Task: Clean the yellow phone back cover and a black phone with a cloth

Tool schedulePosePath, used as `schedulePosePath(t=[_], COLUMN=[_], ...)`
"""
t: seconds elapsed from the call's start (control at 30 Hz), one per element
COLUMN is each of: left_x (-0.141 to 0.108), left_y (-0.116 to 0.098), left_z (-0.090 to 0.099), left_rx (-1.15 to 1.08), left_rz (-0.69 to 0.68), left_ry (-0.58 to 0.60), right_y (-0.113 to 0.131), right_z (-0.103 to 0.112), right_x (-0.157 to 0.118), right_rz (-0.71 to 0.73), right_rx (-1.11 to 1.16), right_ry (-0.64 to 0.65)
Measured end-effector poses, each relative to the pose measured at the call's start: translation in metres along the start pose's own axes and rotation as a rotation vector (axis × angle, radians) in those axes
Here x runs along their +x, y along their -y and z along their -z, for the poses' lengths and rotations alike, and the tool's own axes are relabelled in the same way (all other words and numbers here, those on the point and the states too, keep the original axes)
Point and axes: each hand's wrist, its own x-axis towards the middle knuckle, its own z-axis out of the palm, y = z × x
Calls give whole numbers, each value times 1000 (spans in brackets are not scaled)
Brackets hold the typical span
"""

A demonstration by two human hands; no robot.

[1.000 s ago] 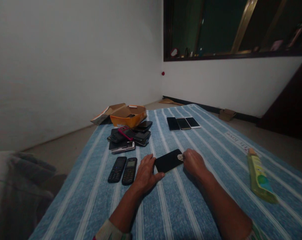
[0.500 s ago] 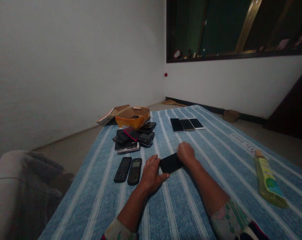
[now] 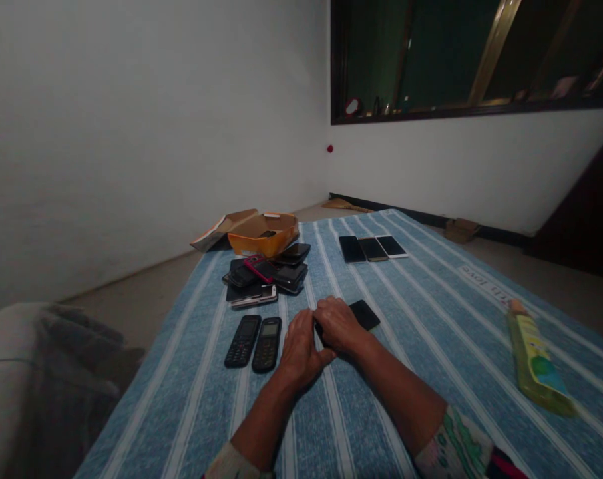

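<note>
Head view: a flat black touchscreen phone (image 3: 365,315) lies on the blue, white-striped cloth (image 3: 182,412), near middle. The left hand (image 3: 300,346), thumb apart from its fingers, is at the phone's left end; the right hand (image 3: 341,324) lies over the phone, right beside it — whether either grips is hidden. Left of them are two black keypad phones (image 3: 254,342), just beside the left hand, and farther off a jumbled pile of dark phones (image 3: 264,276), one pink-edged. At the far side, right of the pile, three slim touchscreen phones (image 3: 373,249) form a row; a yellow-green, labelled bottle (image 3: 541,362) is well to the right. Far left, behind the pile, an orange cardboard box (image 3: 261,246) gapes — inside shows a small dark object (image 3: 268,234), too small to identify.
</note>
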Motion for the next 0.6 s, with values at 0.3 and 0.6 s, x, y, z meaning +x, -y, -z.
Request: schedulePosePath(t=[0.3, 0.6], left_x=[-1, 1], left_y=[2, 3], left_z=[0, 0], left_rx=[43, 25], left_rz=[62, 25], left_ry=[69, 51], right_y=[-18, -11], right_z=[0, -5], right_x=[-6, -5], right_rz=[-181, -58], right_rx=[-30, 0], right_ry=[-4, -29])
